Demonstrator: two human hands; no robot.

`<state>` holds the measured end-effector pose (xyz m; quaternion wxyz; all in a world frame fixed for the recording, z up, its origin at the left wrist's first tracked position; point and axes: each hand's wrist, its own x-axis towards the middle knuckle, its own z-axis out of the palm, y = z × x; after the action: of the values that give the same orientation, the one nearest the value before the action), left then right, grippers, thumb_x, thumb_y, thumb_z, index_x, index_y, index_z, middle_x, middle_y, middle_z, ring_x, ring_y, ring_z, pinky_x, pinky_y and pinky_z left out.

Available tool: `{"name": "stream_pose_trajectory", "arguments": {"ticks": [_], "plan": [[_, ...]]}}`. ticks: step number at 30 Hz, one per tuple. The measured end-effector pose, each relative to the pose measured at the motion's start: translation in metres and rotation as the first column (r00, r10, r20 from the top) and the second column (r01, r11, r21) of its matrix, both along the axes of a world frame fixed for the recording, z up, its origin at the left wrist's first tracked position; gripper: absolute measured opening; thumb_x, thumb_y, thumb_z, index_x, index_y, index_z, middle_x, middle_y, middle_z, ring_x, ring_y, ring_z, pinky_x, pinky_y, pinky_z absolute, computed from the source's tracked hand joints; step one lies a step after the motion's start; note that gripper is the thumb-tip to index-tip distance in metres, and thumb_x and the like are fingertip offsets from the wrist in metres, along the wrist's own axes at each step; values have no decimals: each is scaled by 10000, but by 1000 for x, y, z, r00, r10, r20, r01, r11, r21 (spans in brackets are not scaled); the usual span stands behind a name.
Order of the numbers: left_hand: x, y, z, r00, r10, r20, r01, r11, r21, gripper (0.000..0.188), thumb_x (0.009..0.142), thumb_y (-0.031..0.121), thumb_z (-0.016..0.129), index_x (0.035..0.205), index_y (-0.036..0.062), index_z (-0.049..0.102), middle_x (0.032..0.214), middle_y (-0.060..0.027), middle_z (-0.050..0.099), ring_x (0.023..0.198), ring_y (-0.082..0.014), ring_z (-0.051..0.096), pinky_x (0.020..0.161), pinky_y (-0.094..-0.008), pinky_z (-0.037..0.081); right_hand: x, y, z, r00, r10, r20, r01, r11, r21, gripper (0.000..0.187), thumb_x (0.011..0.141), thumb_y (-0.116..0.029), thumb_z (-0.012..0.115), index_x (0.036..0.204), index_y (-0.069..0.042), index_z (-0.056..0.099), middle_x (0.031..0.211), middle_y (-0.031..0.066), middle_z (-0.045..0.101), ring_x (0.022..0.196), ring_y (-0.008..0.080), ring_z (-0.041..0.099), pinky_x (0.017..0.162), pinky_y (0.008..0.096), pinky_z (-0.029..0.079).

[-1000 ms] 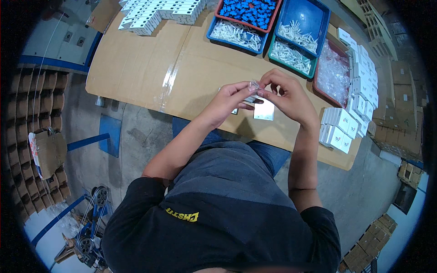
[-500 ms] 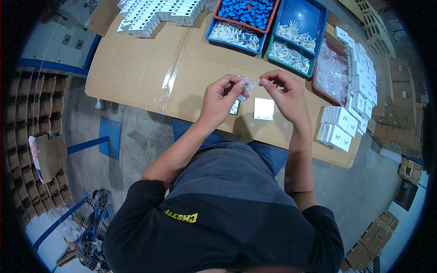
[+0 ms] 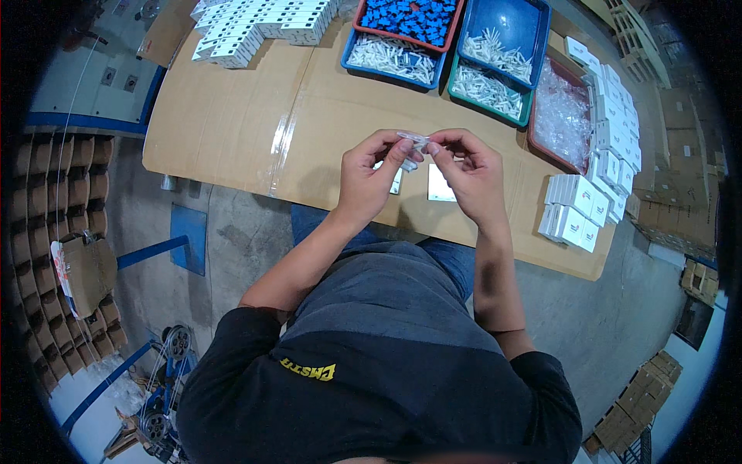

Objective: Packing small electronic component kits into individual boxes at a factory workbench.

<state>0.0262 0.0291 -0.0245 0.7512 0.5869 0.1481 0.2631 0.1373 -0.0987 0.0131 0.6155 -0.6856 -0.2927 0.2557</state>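
A small clear plastic bag (image 3: 415, 140) with white pieces in it is held up over the near part of the table. My left hand (image 3: 368, 175) is closed, pinching the bag's left side between thumb and fingers. At the bag's right end, the thumb and fingers of my right hand (image 3: 473, 176) are pressed together on its edge. Just below the right hand lies a flat white square piece (image 3: 440, 186), partly covered by that hand. Beside my left hand a second small piece (image 3: 396, 182) shows on the table, mostly hidden.
Brown cardboard covers the table (image 3: 232, 131). At the back stand a red tray of blue parts (image 3: 406, 19), a blue tray of white plugs (image 3: 392, 60) and a green tray (image 3: 488, 91). White boxes (image 3: 576, 209) and a tray of clear bags (image 3: 558, 116) line the right; more boxes (image 3: 263, 27) stand back left.
My right hand has moved left and now meets the bag in my left hand. It covers more of the white square piece. The view has shifted slightly.
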Motion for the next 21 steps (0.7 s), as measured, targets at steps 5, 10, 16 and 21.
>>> {"name": "stream_pose_trajectory", "arguments": {"ticks": [5,10,16,21], "plan": [[1,-2,-3,1000,-5,-12,5,1000,2,219,1012,159,604,1081,-44,653,956,-89,711,864,-127,678,766,-260,545,1,-3,-9,1000,-14,23,13,1000,23,107,924,-83,697,1002,-10,702,785,-41,626,642,-9,477,523,164,358],[3,-7,-3,1000,22,-15,-20,996,83,221,1009,160,609,1086,-42,655,973,-95,712,881,-134,684,771,-260,545,3,-3,-16,982,-57,179,45,996,72,69,919,-49,683,966,1,686,792,-21,634,652,15,515,553,171,402],[5,-9,-3,1000,24,-3,-24,999,28,201,1002,137,617,1091,-39,658,977,-89,711,880,-137,681,775,-261,544,-3,0,-8,996,-87,-2,86,989,123,90,909,-25,684,992,7,679,854,-6,641,721,23,526,564,170,415],[5,-11,-5,999,36,19,-36,998,43,202,1009,140,607,1094,-27,679,915,-75,730,835,-106,678,737,-244,534,-2,-1,-6,997,-70,36,66,994,92,95,902,-38,695,990,-2,691,852,-12,640,711,21,500,551,173,404]]}}
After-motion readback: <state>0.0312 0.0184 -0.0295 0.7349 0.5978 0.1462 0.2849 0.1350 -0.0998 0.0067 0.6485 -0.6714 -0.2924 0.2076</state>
